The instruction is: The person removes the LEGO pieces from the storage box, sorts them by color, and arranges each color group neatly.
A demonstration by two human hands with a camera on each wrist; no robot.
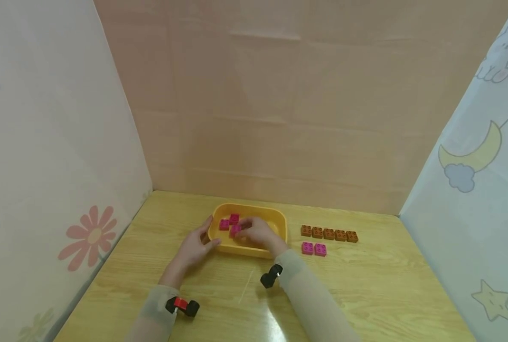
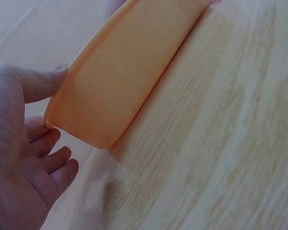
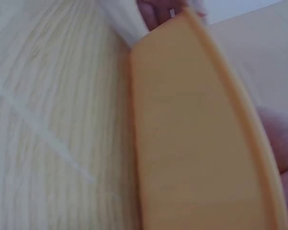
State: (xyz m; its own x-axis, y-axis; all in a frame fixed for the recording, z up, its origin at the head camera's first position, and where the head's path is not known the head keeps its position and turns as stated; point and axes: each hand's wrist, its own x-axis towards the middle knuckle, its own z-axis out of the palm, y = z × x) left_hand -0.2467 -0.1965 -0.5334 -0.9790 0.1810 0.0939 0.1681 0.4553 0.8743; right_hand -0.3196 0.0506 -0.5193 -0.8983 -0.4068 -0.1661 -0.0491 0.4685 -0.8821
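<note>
My left hand point(image 1: 192, 247) holds the left end of a yellow-orange plastic tray point(image 1: 247, 251). In the left wrist view its thumb lies along the rim and its fingers bend at the tray's end wall. Inside the tray, my right hand point(image 1: 256, 231) pinches a pink toy brick point(image 1: 235, 231) between thumb and fingers, low over the tray floor. Close beside it lie a second pink brick point(image 1: 224, 224) and a darker pink brick point(image 1: 234, 218). From the right wrist, the tray's side wall point(image 3: 192, 124) hides most of the right hand and the brick.
Right of the tray, several orange-brown bricks point(image 1: 328, 233) stand in a row. Two pink bricks point(image 1: 307, 248) sit side by side in front of that row. The wooden table point(image 1: 382, 285) is bounded by a tan back wall point(image 1: 279, 118) and pale patterned side sheets.
</note>
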